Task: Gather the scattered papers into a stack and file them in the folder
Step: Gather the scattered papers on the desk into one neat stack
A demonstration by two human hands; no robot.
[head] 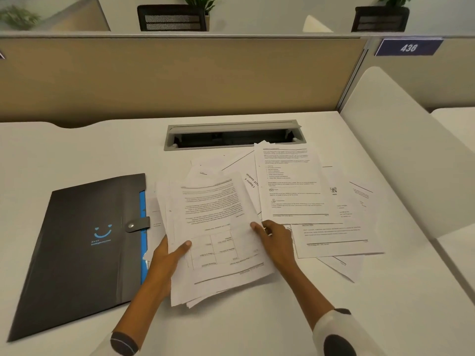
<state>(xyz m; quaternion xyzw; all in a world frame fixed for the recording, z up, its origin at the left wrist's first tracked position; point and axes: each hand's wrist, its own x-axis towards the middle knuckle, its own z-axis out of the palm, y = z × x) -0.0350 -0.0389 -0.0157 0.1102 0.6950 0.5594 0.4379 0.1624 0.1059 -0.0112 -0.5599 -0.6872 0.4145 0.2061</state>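
Head view: the left hand [169,255] pinches the near-left edge of a partial stack [218,237], thumb on top, while the right hand [275,237] grips its right edge. Loose papers [331,224] fan out to the right and far side; the closed folder [84,247] lies left. The sheets look light, floppy, slippery — best held at opposite edges and tapped square before the rest are collected.
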